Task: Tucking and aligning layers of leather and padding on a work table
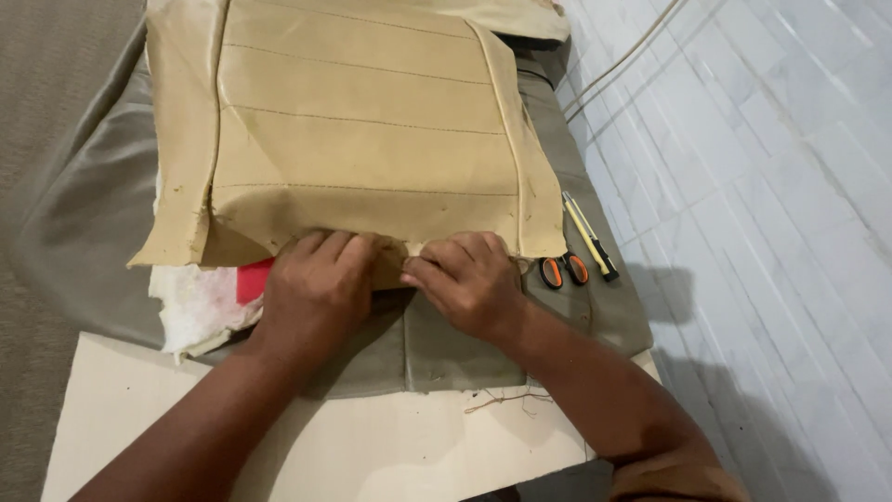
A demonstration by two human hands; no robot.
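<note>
Both hands are gripping the near edge of the tan cover [362, 130], lying on grey fabric [446, 349] on the floor. The left hand [316, 288] and right hand [469, 279] are pinching the hem closed, seemingly working the seam; scissors [564, 270] are lying just beside.

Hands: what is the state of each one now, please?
Left hand: closed on the tan cover edge.
Right hand: pinching the same edge.
</note>
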